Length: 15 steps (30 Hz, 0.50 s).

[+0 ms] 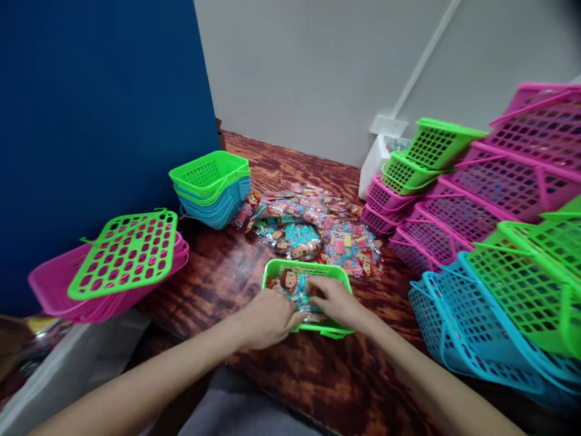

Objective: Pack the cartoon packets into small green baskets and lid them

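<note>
- Wood-grained tabletop [218,303]: many doll packets [297,237] lie loose beyond the green basket [325,330].
- I judge that basket only partly filled.
- Left hand [271,318], right hand [336,301] over it: fingers curled; their grip I cannot tell.

Looks like a packing workshop: a heap of bagged packets [297,237] on a bench [218,278], with plastic basket stacks [497,188] to the heap's left and right.

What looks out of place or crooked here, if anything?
The green lid at the far left: it lies askew across the pink baskets rather than lined up with their rims. The packets form a loose, untidy heap on the table, though I can't tell whether they spilled. No damage is visible.
</note>
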Motion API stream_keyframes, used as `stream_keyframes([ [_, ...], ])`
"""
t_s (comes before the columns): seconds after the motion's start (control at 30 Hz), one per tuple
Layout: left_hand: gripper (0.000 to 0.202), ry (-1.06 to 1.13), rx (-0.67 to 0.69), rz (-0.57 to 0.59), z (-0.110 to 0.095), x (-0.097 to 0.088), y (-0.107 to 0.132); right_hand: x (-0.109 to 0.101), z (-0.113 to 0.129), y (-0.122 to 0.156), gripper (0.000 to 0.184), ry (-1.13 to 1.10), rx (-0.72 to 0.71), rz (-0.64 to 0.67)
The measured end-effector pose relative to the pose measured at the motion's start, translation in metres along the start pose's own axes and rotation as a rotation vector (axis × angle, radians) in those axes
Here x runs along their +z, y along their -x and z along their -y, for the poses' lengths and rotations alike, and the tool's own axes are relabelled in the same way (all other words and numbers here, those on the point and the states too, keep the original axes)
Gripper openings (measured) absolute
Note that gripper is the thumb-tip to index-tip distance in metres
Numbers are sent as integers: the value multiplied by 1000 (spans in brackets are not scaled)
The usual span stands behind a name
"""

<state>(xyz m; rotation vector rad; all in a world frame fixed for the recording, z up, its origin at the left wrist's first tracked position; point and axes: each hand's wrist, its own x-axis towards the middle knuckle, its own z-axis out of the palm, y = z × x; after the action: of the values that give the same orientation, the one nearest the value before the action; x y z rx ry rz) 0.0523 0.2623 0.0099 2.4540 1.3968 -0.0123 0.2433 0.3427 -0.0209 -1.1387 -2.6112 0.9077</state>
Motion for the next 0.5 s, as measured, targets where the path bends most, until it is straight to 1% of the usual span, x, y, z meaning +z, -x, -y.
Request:
stream_keyframes([
  [0.1,34,43,17,-59,2,3,7,-8,-5,15,14,-70,-32,-127],
  [0.13,28,25,21,-76,2,3,8,-10,-6,21,16,-53,-47,-152],
  [0.2,19,-48,20,-119,2,3,8,-12,-5,33,19,4,-67,-151],
  [0.27,15,-123,29,-181,1,1,4,-14,-2,41,20,60,-69,-101],
  [0.33,13,-181,58,-230,2,0,-4,-15,2,46,22,116,-67,-1],
  [0.4,12,-233,83,-227,5,1,-14,-16,6,48,24,179,-60,94],
  [0.43,13,-254,85,-212,7,1,-19,-17,8,47,25,210,-56,114],
  [0.5,18,-288,73,-191,12,3,-29,-18,10,46,27,264,-40,103],
])
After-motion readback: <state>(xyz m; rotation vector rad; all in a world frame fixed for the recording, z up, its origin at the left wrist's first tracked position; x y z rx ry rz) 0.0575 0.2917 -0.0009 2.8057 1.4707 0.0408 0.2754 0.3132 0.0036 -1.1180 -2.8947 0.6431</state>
